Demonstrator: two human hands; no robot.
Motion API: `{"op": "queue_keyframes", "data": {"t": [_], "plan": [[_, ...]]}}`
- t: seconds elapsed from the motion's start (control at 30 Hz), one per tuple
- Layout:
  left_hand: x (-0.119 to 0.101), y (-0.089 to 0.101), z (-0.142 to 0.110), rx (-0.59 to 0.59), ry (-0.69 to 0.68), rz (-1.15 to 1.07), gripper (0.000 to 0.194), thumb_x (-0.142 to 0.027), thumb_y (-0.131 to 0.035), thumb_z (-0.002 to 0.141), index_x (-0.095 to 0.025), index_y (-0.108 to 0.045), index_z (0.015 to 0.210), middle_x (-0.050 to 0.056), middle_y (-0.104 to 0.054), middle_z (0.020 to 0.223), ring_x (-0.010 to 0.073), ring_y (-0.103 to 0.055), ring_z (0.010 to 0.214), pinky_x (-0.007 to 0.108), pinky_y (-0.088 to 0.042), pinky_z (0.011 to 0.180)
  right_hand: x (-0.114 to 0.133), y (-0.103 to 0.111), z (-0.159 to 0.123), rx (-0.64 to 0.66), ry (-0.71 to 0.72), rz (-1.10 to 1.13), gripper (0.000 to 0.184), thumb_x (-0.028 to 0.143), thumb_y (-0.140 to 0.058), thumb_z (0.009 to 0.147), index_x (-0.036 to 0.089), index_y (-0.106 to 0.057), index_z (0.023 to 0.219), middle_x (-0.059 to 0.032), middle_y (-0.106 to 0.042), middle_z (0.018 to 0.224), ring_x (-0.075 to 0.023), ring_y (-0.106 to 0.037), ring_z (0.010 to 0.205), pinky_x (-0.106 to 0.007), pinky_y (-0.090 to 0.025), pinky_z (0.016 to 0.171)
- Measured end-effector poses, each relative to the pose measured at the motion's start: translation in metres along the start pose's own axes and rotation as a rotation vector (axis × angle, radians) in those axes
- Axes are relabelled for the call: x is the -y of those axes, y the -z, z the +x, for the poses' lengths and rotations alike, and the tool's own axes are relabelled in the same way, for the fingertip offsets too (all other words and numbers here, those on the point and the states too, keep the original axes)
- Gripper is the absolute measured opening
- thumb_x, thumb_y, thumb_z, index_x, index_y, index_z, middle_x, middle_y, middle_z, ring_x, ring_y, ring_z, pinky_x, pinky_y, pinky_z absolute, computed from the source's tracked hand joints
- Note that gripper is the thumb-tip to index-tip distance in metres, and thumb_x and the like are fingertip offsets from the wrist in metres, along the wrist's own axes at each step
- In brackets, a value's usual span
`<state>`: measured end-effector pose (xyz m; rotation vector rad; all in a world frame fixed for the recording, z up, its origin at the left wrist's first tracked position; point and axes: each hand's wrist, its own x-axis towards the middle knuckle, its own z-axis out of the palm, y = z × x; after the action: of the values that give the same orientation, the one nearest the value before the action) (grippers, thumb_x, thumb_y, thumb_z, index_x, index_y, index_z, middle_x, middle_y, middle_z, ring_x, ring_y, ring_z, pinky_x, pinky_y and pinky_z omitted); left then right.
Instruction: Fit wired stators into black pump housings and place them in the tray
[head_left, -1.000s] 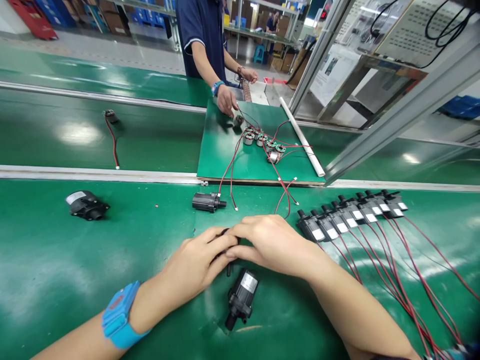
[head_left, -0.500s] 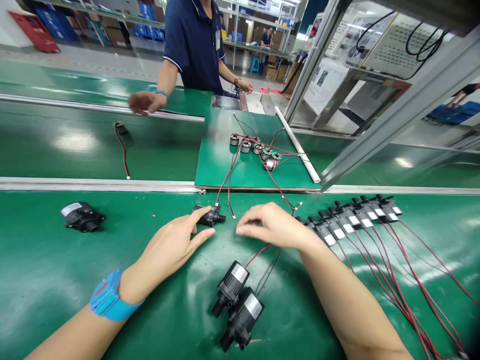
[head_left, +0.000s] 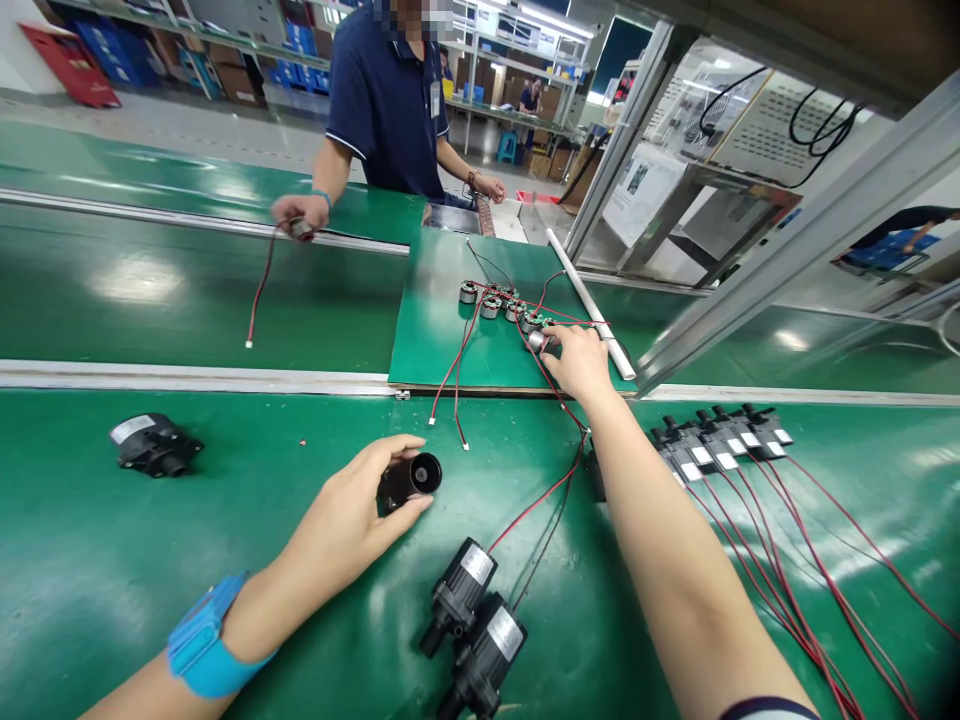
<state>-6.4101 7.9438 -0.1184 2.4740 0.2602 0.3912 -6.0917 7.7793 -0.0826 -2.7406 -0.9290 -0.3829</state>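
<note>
My left hand (head_left: 351,500) has its thumb and fingers around a black pump housing (head_left: 401,488), whose round open end faces me and to the right. My right hand (head_left: 583,360) reaches over the raised green board (head_left: 450,355), its fingertips closed on a small silver motor stator (head_left: 537,341). Beside it lie several more stators (head_left: 491,306) with red and black leads, some hanging over the board's front edge. Two black pumps (head_left: 487,650) with white labels and wires lie between my forearms.
Another black pump (head_left: 156,445) lies at the left. A row of labelled pumps (head_left: 720,440) with long red wires lies at the right, partly behind my forearm. A white tube (head_left: 592,305) edges the board beside a metal post (head_left: 750,240). Opposite, a co-worker's hand (head_left: 301,212) holds a wired stator.
My right hand has moved forward onto a stator. My left hand has taken hold of the pump housing, now turned with its open end showing. The co-worker has picked up the stator opposite.
</note>
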Motion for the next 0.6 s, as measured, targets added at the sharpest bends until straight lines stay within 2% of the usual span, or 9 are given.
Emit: {"op": "queue_keyframes", "data": {"t": [0.1, 0.23, 0.3, 0.33, 0.47, 0.53, 0.6], "plan": [[-0.008, -0.003, 0.000, 0.015, -0.007, -0.060, 0.038, -0.039, -0.065, 0.090, -0.030, -0.056, 0.126, 0.001, -0.070, 0.117, 0.0206, -0.069, 0.103, 0.030, -0.054, 0.086, 0.003, -0.004, 0.001, -0.003, 0.008, -0.006, 0.040, 0.034, -0.071, 0.085, 0.024, -0.067, 0.124, -0.0129, -0.066, 0.124, -0.0369, -0.052, 0.117, -0.048, -0.040, 0.092], [-0.014, -0.003, -0.002, 0.010, 0.030, -0.106, 0.039, -0.036, -0.067, 0.087, -0.028, -0.060, 0.124, 0.001, -0.072, 0.117, 0.0212, -0.070, 0.101, 0.032, -0.056, 0.088, 0.006, -0.001, -0.002, -0.032, 0.040, 0.061, 0.030, 0.030, -0.071, 0.086, 0.021, -0.064, 0.114, -0.0119, -0.070, 0.115, -0.0332, -0.056, 0.118, -0.052, -0.033, 0.103], [-0.013, -0.003, -0.002, -0.002, 0.042, -0.143, 0.039, -0.034, -0.068, 0.086, -0.027, -0.061, 0.123, 0.002, -0.072, 0.117, 0.0219, -0.070, 0.103, 0.033, -0.056, 0.091, 0.008, 0.007, -0.009, -0.064, 0.060, 0.134, 0.027, 0.028, -0.069, 0.087, 0.020, -0.063, 0.112, -0.0088, -0.073, 0.106, -0.0303, -0.060, 0.113, -0.055, -0.026, 0.110], [-0.013, -0.003, -0.002, -0.003, 0.037, -0.167, 0.038, -0.033, -0.069, 0.086, -0.027, -0.061, 0.123, 0.003, -0.072, 0.118, 0.0223, -0.069, 0.106, 0.033, -0.056, 0.093, 0.010, 0.013, -0.015, -0.092, 0.086, 0.190, 0.026, 0.027, -0.068, 0.088, 0.021, -0.062, 0.113, -0.0073, -0.074, 0.105, -0.0290, -0.062, 0.110, -0.055, -0.027, 0.111], [-0.010, -0.003, -0.001, 0.038, 0.038, -0.290, 0.044, -0.031, -0.072, 0.084, -0.028, -0.061, 0.126, 0.003, -0.070, 0.120, 0.0219, -0.068, 0.108, 0.035, -0.056, 0.095, 0.031, 0.048, -0.053, -0.179, 0.355, 0.478, 0.031, 0.030, -0.065, 0.093, 0.024, -0.060, 0.122, -0.0063, -0.070, 0.119, -0.0251, -0.064, 0.108, -0.043, -0.043, 0.102], [-0.010, -0.003, -0.001, 0.077, 0.060, -0.392, 0.053, -0.030, -0.074, 0.083, -0.029, -0.056, 0.133, 0.003, -0.071, 0.119, 0.0209, -0.069, 0.107, 0.034, -0.057, 0.095, 0.047, 0.066, -0.074, -0.096, 0.528, 0.572, 0.037, 0.034, -0.069, 0.092, 0.026, -0.059, 0.127, -0.0049, -0.070, 0.121, -0.0230, -0.065, 0.106, -0.040, -0.046, 0.100], [-0.010, -0.003, -0.001, 0.119, 0.061, -0.506, 0.062, -0.030, -0.076, 0.083, -0.030, -0.051, 0.139, 0.003, -0.071, 0.122, 0.0210, -0.069, 0.111, 0.034, -0.057, 0.098, 0.063, 0.080, -0.090, 0.092, 0.676, 0.650, 0.049, 0.036, -0.073, 0.090, 0.029, -0.054, 0.135, -0.0031, -0.070, 0.120, -0.0207, -0.065, 0.105, -0.036, -0.047, 0.098]]}}
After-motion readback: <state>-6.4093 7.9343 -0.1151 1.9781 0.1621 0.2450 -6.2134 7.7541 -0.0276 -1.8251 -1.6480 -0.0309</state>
